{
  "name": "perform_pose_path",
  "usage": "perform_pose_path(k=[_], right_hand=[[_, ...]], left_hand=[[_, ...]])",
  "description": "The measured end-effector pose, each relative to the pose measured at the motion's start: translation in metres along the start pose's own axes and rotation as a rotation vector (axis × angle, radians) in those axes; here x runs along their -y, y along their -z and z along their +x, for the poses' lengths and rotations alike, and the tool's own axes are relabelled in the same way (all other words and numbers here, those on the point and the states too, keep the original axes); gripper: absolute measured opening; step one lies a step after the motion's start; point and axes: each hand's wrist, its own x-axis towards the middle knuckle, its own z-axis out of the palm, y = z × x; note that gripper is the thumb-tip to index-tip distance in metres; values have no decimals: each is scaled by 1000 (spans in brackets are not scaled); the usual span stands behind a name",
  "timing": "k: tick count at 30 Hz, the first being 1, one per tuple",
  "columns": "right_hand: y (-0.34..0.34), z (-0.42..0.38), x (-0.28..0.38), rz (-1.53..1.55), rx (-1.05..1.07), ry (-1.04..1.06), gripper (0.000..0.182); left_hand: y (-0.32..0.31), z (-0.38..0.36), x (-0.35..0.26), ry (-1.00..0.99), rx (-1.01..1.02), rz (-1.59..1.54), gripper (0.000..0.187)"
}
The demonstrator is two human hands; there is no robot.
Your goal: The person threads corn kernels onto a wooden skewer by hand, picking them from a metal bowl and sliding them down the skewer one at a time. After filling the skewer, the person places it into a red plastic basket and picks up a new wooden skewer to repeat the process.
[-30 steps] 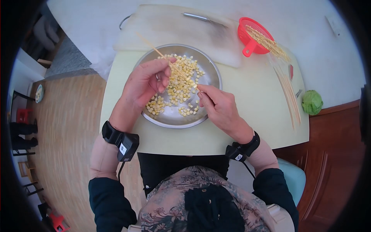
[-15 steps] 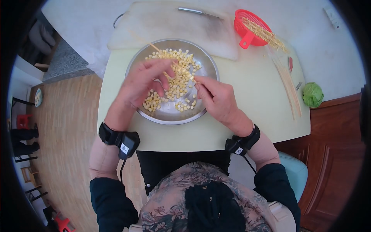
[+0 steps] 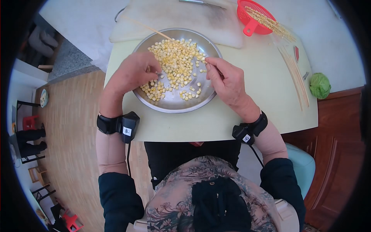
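Note:
A wide steel bowl (image 3: pixel 177 109) on the pale green table holds many loose corn kernels (image 3: pixel 177 63). My right hand (image 3: pixel 228 80), at the bowl's right rim, pinches the end of a thin wooden skewer (image 3: pixel 158 32) that slants over the bowl to the upper left. Some kernels sit near the fingertips at that end. Over the bowl's left side, my left hand (image 3: pixel 135 71) has its fingers curled down by the kernels; whatever is between them, if anything, is hidden.
A white cutting board (image 3: pixel 174 19) with a knife (image 3: pixel 199 3) lies behind the bowl. At the right are a red strainer (image 3: pixel 251 27) with corn-loaded skewers (image 3: pixel 270 25), bare skewers (image 3: pixel 294 79) and a green cabbage (image 3: pixel 320 86).
My left hand has moved left and its fingers have curled together toward the kernels. More of the skewer shows. The view has shifted, so the table's things appear higher and further right.

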Motion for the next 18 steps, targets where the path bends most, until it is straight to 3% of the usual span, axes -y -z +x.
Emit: perform_pose_path(k=[1, 4, 18], right_hand=[[0, 0, 0, -25, 6, 15, 13], [-1, 0, 1, -57, 11, 48, 13], [2, -1, 0, -82, -19, 142, 15]], left_hand=[[-2, -1, -5, -30, 51, 138, 13], [-2, -2, -20, 65, 86, 155, 17], [-15, 3, -20, -1, 50, 56, 9]])
